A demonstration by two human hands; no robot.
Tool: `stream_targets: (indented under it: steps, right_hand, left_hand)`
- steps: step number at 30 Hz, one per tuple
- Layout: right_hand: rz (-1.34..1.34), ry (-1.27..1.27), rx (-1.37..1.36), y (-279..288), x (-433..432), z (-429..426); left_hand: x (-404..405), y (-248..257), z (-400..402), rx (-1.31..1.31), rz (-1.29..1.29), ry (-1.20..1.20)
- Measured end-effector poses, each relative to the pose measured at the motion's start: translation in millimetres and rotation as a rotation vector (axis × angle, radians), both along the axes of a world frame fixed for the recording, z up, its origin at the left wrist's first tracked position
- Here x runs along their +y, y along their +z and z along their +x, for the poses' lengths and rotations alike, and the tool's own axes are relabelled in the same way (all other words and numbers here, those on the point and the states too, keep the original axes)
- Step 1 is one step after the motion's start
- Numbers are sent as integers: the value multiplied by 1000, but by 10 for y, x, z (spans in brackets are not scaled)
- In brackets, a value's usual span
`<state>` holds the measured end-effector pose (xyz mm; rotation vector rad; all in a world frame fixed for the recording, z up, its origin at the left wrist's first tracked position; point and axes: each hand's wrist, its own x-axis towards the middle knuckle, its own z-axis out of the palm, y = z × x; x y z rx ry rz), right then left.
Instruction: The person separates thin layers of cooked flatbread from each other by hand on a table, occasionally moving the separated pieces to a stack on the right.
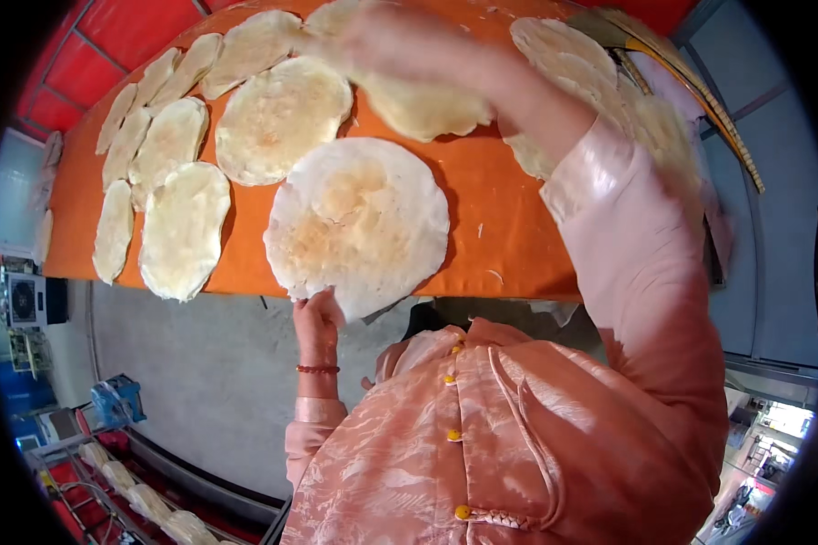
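Observation:
My left hand, with a red bead bracelet at the wrist, pinches the near left edge of a large round flatbread. This bread is pale with browned patches and overhangs the near edge of the orange cloth-covered table. My right hand is blurred and reaches over the far side of the table, above another pale flatbread; its fingers cannot be made out. A further round flatbread lies just beyond the one in my left hand.
More flatbreads lie at the left of the table, and overlapping ones at the right. A long curved woven object lies at the far right. Below left, a red-lined rack holds several pale pieces. Grey floor shows before the table.

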<state>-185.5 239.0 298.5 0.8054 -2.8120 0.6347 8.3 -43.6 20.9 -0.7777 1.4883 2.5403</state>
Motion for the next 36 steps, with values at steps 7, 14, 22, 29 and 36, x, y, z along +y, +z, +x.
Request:
stream_targets:
  steps: [7,14,22,29,36]
  right_hand:
    - [126,89,-270,-1930,-754,1076]
    - [-574,188,-844,-2491,-671,1225]
    - [-436,144,-650,-2500,-522,1309]
    - [-543,47,-789,-2418,-625,1295]
    - [-566,8,-794,-2464,-612,1225]
  left_hand:
    - [502,213,-76,115,146,-51]
    - [405,37,95,151,264,-125]
    - [479,155,-53,191,374,-109]
    - [446,191,-141,177,337,-119]
    - [427,224,-206,113,285,-181]
